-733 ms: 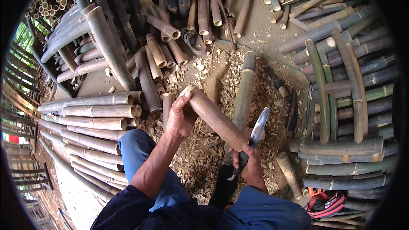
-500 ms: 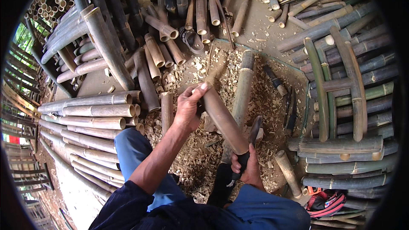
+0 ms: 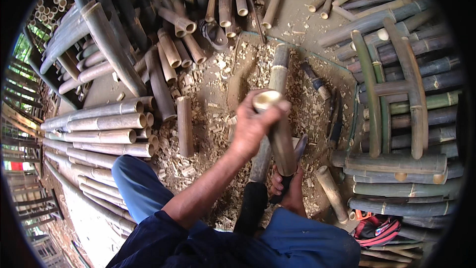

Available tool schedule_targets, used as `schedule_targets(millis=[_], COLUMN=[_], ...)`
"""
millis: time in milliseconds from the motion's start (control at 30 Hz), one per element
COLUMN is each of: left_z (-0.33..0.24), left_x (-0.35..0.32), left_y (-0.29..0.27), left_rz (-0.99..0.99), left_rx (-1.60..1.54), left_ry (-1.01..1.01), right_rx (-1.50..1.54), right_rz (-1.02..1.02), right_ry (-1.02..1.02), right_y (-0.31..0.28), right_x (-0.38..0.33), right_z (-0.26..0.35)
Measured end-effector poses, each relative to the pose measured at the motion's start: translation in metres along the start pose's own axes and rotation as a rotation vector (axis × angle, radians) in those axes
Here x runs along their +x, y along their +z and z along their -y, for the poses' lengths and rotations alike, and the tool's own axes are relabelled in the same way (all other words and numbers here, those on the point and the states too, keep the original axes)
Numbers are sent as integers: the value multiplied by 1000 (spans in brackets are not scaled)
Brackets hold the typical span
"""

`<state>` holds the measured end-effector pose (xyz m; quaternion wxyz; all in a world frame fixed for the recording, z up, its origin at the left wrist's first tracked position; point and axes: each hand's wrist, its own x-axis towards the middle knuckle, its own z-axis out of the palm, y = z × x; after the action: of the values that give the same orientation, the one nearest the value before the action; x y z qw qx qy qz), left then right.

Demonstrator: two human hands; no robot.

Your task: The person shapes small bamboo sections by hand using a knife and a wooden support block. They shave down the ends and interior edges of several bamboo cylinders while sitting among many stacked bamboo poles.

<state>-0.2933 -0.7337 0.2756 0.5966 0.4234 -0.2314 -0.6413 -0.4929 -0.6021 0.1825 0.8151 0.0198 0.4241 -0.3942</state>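
One bamboo section (image 3: pixel 283 151), tilted above shavings (image 3: pixel 187 171) | left grip (image 3: pixel 255 124): wrapped round upper end | right grip (image 3: pixel 293 193): clasping knife handle (image 3: pixel 285 184) beside lower end | probably light, stiff, smooth-walled; best held around wall, clear of blade (image 3: pixel 300 145)

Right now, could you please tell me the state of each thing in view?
Bamboo piece: held, hollow end toward the camera.
Knife: held, blade bare.
Left hand: closed around the bamboo piece near that end.
Right hand: closed on the knife.
Wood chips: scattered loose.
Bamboo poles at left: stacked.
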Motion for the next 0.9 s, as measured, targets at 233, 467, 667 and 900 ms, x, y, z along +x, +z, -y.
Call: schedule_targets(millis=[233,467,667,900], left_z=[40,61,52,61], left_x=[-75,-99,-90,-74], left_y=[65,58,50,43], left_rz=[465,510,506,317], left_rx=[682,751,788,780], left_ry=[487,620,694,697], right_rx=[-816,-950,-1041,-1127], right_rz=[-202,-226,-223,-221], right_ry=[-464,-490,-528,-565], right_y=[-19,-11,-8,-5], right_x=[-4,17,35,53], right_z=[0,13,18,24])
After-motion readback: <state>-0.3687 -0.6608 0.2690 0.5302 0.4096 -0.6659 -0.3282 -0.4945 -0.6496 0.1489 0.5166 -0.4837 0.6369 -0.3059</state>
